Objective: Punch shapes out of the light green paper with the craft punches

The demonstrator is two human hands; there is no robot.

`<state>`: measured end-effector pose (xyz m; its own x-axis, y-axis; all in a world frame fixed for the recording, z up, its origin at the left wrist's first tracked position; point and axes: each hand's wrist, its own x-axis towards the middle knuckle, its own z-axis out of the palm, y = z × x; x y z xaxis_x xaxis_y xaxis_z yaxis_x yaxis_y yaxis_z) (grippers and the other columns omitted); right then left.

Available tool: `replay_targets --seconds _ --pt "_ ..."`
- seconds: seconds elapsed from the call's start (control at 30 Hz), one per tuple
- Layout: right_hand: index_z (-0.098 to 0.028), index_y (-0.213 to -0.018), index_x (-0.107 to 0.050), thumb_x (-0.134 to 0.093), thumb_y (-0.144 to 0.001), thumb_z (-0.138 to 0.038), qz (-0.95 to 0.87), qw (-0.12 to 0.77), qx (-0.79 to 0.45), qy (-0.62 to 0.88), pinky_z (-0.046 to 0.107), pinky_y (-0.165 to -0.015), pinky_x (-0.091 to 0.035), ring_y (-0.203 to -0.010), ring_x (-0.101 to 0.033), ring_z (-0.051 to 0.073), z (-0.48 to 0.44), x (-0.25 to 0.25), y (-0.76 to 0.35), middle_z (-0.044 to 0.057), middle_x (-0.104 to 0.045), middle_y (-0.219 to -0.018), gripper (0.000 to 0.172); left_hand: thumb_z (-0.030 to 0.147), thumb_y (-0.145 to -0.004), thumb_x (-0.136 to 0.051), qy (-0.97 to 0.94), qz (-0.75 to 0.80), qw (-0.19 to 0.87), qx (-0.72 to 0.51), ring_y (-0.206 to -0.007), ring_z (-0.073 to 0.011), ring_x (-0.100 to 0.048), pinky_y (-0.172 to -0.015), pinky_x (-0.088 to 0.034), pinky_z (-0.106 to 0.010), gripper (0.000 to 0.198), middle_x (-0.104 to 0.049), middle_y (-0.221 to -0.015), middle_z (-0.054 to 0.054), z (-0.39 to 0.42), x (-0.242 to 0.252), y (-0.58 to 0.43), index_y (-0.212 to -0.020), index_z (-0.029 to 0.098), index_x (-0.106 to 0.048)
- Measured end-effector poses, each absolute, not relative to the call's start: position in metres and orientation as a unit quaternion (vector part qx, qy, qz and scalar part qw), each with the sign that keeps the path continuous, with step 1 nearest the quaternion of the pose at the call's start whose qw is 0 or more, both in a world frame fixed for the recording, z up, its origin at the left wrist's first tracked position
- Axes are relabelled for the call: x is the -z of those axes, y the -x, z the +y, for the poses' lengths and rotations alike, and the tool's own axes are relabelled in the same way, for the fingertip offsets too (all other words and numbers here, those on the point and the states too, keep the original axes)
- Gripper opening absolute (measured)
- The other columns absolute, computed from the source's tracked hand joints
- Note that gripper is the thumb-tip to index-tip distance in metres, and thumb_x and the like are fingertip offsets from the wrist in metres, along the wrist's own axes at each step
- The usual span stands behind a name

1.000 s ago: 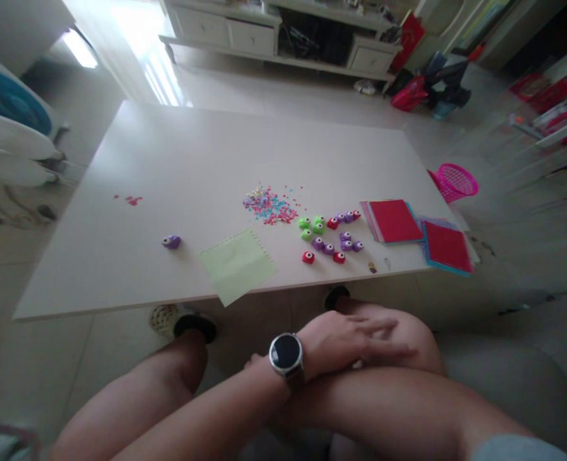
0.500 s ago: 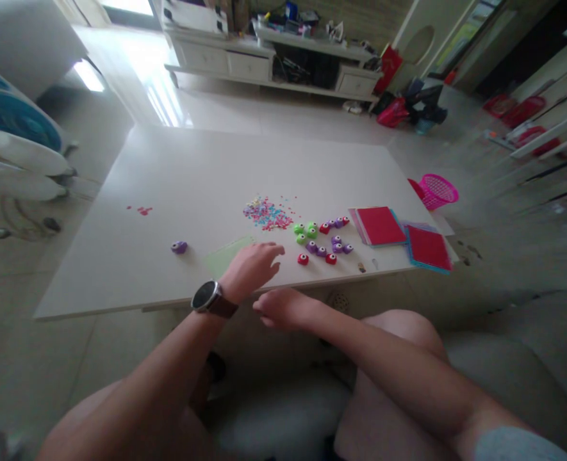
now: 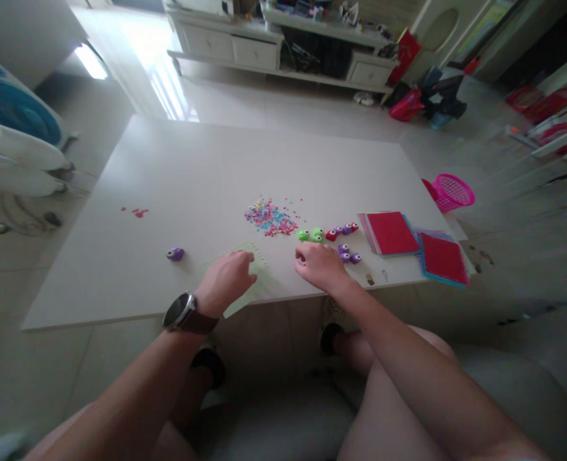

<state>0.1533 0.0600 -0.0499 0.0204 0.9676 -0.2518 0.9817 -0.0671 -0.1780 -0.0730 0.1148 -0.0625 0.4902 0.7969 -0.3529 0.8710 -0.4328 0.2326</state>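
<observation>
My left hand (image 3: 228, 280), with a watch on the wrist, rests over a pale green see-through sheet (image 3: 264, 282); thumb and index finger are apart, with nothing seen between them. The sheet reaches past the table's near edge. My right hand (image 3: 320, 262) is over the small eyed figures, its fingers curled in a pinch. A speck of red shows at the fingertips, but what they hold is unclear. Green figures (image 3: 318, 235) lie just beyond it, purple figures (image 3: 345, 256) beside it. Some figures are hidden under the hand. One purple figure (image 3: 175, 254) sits apart at left.
A heap of tiny coloured pieces (image 3: 271, 218) lies mid-table on the white table (image 3: 191, 166). Several red pieces (image 3: 139, 213) are at left. Stacks of coloured sheets, red on top (image 3: 393, 233), lie at right near a pink basket (image 3: 453, 192).
My right hand has moved up and right, from below the table edge onto the figures. My left hand has drawn back left, uncovering more of the green sheet, which now overhangs the edge.
</observation>
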Motion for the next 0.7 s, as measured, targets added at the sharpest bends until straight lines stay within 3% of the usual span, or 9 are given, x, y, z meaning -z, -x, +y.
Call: replay_targets --seconds 0.17,0.43,0.7 --pt "-0.022 -0.108 -0.078 -0.061 -0.094 -0.023 0.669 0.045 0.157 -0.725 0.035 -0.081 -0.051 -0.104 -0.074 0.029 0.058 0.053 -0.159 0.007 -0.079 -0.114 0.022 0.023 -0.092 -0.072 -0.845 0.485 0.199 0.111 -0.124 -0.0314 -0.072 -0.106 -0.056 -0.040 0.034 -0.075 -0.131 -0.016 0.115 0.069 0.074 -0.125 0.016 -0.072" --pt "-0.023 -0.101 -0.077 -0.058 -0.097 -0.025 0.607 -0.022 0.115 -0.786 0.035 -0.075 -0.047 -0.099 -0.074 0.028 0.060 0.041 -0.187 0.008 -0.080 -0.108 0.019 0.026 -0.089 -0.080 -0.861 0.464 0.188 0.089 -0.139 -0.0380 -0.060 -0.113 -0.054 -0.045 0.053 -0.061 -0.152 -0.022 0.106 0.079 0.069 -0.138 0.012 -0.066" --pt "-0.022 -0.105 -0.078 -0.071 -0.089 -0.021 0.636 0.016 0.219 -0.740 0.032 -0.074 -0.045 -0.096 -0.073 0.024 0.062 0.054 -0.185 0.005 -0.081 -0.105 0.018 0.031 -0.085 -0.087 -0.859 0.469 0.185 0.095 -0.151 -0.0411 -0.049 -0.118 -0.050 -0.045 0.083 -0.050 -0.164 -0.025 0.106 0.091 0.066 -0.156 0.009 -0.050"
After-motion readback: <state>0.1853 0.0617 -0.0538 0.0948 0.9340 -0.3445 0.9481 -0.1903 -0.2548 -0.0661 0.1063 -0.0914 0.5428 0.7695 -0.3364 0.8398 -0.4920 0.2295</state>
